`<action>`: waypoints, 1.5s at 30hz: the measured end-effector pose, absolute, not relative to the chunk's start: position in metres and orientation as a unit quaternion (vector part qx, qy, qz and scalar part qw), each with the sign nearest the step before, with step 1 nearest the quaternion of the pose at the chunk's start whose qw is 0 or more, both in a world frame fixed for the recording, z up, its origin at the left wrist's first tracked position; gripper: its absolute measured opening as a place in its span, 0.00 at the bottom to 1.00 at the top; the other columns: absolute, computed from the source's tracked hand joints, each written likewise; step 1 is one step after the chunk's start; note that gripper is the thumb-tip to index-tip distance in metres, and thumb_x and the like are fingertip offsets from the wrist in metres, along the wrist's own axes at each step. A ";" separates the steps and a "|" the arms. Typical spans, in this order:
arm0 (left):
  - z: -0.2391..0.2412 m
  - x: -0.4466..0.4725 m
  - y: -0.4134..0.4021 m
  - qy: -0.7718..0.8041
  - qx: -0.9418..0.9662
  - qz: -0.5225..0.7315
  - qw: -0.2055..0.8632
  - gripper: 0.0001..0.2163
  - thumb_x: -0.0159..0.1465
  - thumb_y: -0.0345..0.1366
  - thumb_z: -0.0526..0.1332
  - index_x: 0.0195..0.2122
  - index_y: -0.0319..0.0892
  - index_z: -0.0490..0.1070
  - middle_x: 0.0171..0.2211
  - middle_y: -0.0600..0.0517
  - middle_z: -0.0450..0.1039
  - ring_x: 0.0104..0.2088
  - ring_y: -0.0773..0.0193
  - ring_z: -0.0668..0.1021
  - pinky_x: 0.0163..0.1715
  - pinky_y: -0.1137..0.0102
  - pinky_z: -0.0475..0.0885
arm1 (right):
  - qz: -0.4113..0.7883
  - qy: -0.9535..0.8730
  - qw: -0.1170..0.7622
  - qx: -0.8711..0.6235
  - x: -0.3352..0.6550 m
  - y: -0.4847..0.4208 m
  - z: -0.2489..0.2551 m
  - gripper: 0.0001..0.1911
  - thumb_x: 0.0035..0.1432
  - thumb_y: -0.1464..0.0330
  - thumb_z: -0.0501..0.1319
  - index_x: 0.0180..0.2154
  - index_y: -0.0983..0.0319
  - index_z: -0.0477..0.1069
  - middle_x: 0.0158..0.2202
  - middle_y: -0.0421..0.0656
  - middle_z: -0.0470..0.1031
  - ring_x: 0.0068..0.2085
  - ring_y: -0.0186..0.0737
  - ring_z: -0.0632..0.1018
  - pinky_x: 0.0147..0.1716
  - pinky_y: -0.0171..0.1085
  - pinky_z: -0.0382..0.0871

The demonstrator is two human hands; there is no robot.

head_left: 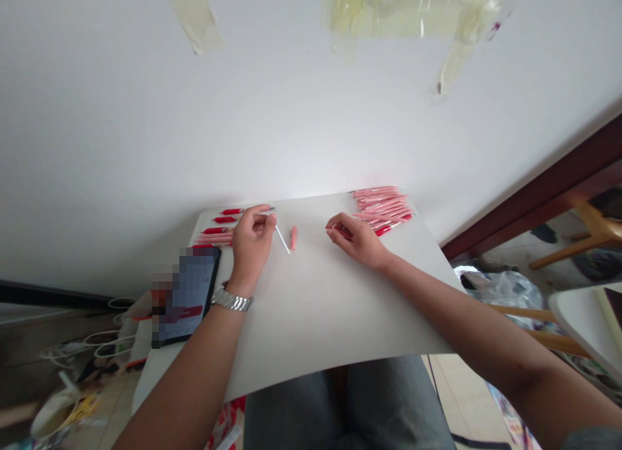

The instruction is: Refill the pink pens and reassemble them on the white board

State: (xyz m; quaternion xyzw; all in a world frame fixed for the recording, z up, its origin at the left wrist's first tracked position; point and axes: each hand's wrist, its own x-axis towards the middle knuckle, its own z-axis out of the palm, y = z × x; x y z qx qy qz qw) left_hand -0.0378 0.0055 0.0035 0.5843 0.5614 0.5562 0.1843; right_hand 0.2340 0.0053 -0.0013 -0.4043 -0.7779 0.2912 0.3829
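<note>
My left hand (pixel 251 239) is closed in a pinch around a thin white stick, which looks like a pen refill (pixel 282 240), slanting down to the right. Just right of its lower end, a short pink pen barrel piece (pixel 293 237) rests on the table. My right hand (pixel 358 241) has its fingers curled together, and whatever they grip is hidden. Beside that hand lies a pile of pink pen parts (pixel 381 200), with a red pen (pixel 387 229) at its near edge. Red pen pieces (pixel 224 220) and pink ones are laid out left of my left hand, partly covered by it.
The white table (pixel 311 314) stands against a wall (pixel 272 113) with tape on it. A tablet (pixel 194 294), partly blurred out, lies at the table's left edge. White cables (pixel 104 340) hang at the left. Wooden furniture (pixel 578 242) and a plastic bag (pixel 515 288) are at the right.
</note>
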 end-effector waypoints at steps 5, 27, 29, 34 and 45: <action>0.003 -0.041 0.003 0.602 0.645 0.458 0.105 0.07 0.68 0.40 0.66 0.44 0.46 0.74 0.36 0.52 0.80 0.35 0.60 0.81 0.41 0.66 0.74 | 0.292 -0.776 0.383 -0.407 0.234 0.005 -0.001 0.12 0.71 0.58 0.60 0.47 0.58 0.73 0.35 0.40 0.77 0.32 0.36 0.73 0.36 0.35 0.66; -0.004 -0.039 0.006 0.610 0.694 0.379 0.043 0.04 0.68 0.39 0.65 0.37 0.47 0.74 0.32 0.51 0.80 0.30 0.58 0.78 0.33 0.66 0.66 | 0.289 -0.779 0.376 -0.409 0.234 0.005 -0.001 0.11 0.71 0.58 0.60 0.46 0.58 0.73 0.35 0.41 0.78 0.33 0.36 0.73 0.36 0.35 0.66; -0.002 -0.038 0.005 0.608 0.694 0.385 0.037 0.04 0.69 0.39 0.64 0.38 0.46 0.75 0.33 0.51 0.80 0.31 0.57 0.78 0.33 0.66 0.66 | 0.290 -0.779 0.377 -0.410 0.235 0.005 -0.001 0.11 0.71 0.58 0.60 0.46 0.58 0.73 0.35 0.41 0.77 0.33 0.36 0.73 0.36 0.35 0.66; 0.006 -0.032 0.001 0.589 0.691 0.418 0.036 0.05 0.71 0.39 0.62 0.41 0.45 0.76 0.35 0.49 0.80 0.35 0.57 0.79 0.38 0.64 0.69 | 0.290 -0.785 0.389 -0.385 0.234 0.005 0.003 0.09 0.71 0.62 0.59 0.46 0.59 0.73 0.37 0.41 0.77 0.33 0.36 0.73 0.37 0.36 0.67; 0.009 -0.010 -0.014 0.483 0.741 0.449 0.125 0.06 0.73 0.39 0.61 0.47 0.46 0.76 0.36 0.50 0.79 0.35 0.60 0.78 0.41 0.65 0.74 | 0.268 -0.799 0.401 -0.359 0.232 0.005 0.000 0.12 0.70 0.68 0.58 0.53 0.58 0.71 0.45 0.45 0.78 0.35 0.36 0.76 0.38 0.37 0.71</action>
